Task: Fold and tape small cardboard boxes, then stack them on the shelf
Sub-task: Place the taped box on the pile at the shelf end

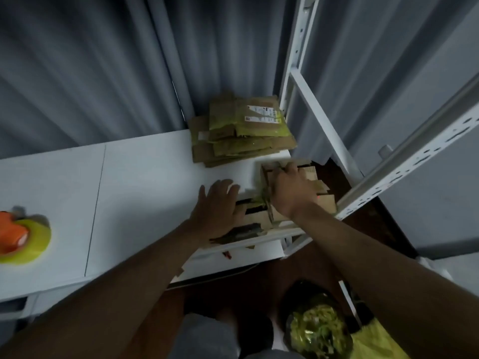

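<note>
A small cardboard box sits at the right end of the white desk, beside the shelf frame. The right hand grips its top edge with curled fingers. The left hand lies flat, fingers spread, on flattened cardboard beside it. A stack of flat boxes lies behind; a tape dispenser sits far left.

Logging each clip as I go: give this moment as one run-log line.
left hand: flat on cardboard box | right hand: fingers curled on box flap | tape dispenser: idle on table
</note>
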